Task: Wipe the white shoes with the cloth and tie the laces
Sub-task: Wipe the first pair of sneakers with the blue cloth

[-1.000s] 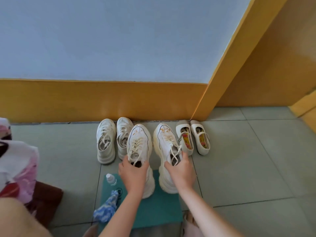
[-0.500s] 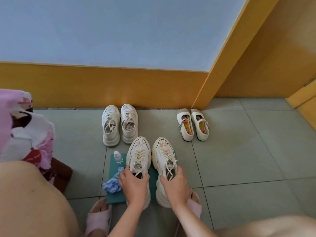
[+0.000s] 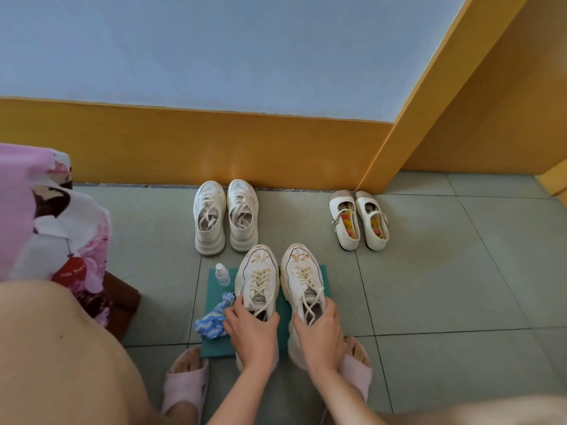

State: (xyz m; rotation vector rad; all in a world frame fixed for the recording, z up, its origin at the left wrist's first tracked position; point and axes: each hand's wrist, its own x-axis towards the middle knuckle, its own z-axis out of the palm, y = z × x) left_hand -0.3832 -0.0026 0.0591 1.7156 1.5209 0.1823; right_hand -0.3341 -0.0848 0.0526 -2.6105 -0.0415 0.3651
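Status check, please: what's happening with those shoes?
Left hand grips left shoe, right hand grips right shoe. Both shoes on teal mat, toes stained. Cloth lies beside left hand.

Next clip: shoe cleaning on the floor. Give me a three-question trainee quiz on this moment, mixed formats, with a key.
1. True or false: the right hand holds the blue-and-white cloth.
2. What stands on the teal mat, left of the held sneakers? A. a small clear bottle B. a brush C. a cup
3. How many other pairs of shoes stand by the wall?
Key: 1. False: the cloth lies on the mat beside the left hand, and each hand grips a sneaker. 2. A. 3. Two: laced sneakers and strap shoes.
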